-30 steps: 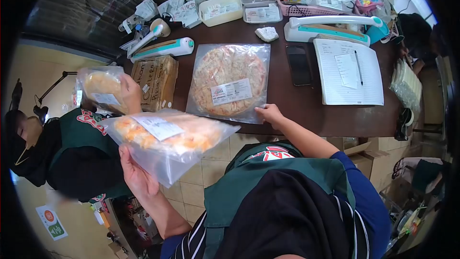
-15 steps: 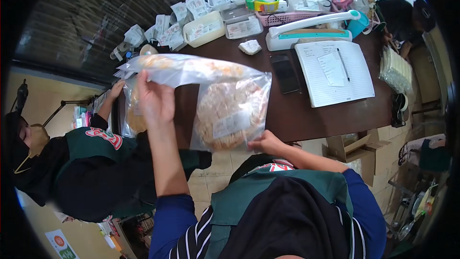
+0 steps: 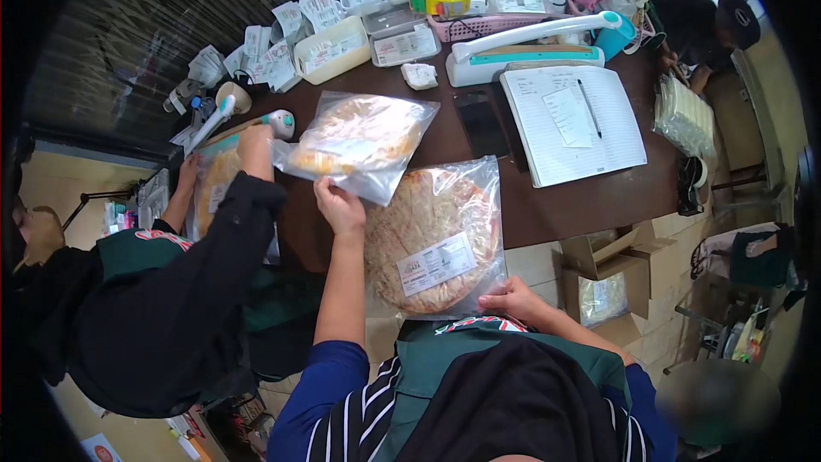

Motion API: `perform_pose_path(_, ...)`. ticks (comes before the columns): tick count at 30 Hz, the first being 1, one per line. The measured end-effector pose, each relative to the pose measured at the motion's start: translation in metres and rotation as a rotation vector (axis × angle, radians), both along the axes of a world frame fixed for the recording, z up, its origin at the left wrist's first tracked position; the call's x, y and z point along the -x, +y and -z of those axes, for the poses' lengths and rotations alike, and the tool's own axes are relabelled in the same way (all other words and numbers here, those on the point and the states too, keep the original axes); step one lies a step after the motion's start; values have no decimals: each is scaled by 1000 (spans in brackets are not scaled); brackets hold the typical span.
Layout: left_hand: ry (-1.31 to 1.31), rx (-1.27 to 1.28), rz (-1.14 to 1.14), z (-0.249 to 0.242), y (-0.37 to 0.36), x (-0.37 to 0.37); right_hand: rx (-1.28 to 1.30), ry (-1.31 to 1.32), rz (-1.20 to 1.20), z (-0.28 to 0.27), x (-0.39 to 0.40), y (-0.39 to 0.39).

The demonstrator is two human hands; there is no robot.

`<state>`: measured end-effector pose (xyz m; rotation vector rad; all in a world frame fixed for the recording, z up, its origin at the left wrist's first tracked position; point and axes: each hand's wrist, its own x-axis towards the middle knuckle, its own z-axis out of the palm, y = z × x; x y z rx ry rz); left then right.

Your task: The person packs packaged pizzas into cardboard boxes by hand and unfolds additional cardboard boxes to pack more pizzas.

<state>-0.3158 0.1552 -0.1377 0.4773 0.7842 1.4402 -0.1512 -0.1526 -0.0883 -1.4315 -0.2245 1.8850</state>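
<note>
My left hand [image 3: 340,205] pinches the near edge of a clear bag holding a flat round pizza [image 3: 363,130], raised over the table and tilted. My right hand [image 3: 510,301] is closed on the lower right corner of a second bagged pizza [image 3: 432,231], a brownish one with a white printed label [image 3: 436,263]. That second bag hangs in front of me at the table's near edge. Its upper left part is overlapped by the first bag and by my left hand.
A co-worker's hands [image 3: 254,152] hold another bagged pizza [image 3: 221,184] beside a sealer [image 3: 209,124]. On the brown table [image 3: 564,201] lie a phone [image 3: 481,124], an open notebook [image 3: 611,141] and a teal-and-white sealer [image 3: 526,68]. Label trays [image 3: 333,50] stand behind. Cardboard boxes [image 3: 629,278] sit on the floor.
My left hand has come down and right, and the first bag now faces up more. The label on the second bag shows more squarely. The co-worker's arm has reached forward to the sealer.
</note>
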Motion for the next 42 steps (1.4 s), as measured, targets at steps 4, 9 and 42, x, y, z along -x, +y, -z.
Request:
perform_pose_path(4,271,539,30,35,-39,37,1,-61,-62,2,3,-15)
perform_pose_path(9,1113,400,559,36,-71,122,-217,-20,-5,-29,11,-20)
perform_pose_path(42,304,1205,2406,217,-498,-280,51,-622,1001,-99,-55,-379)
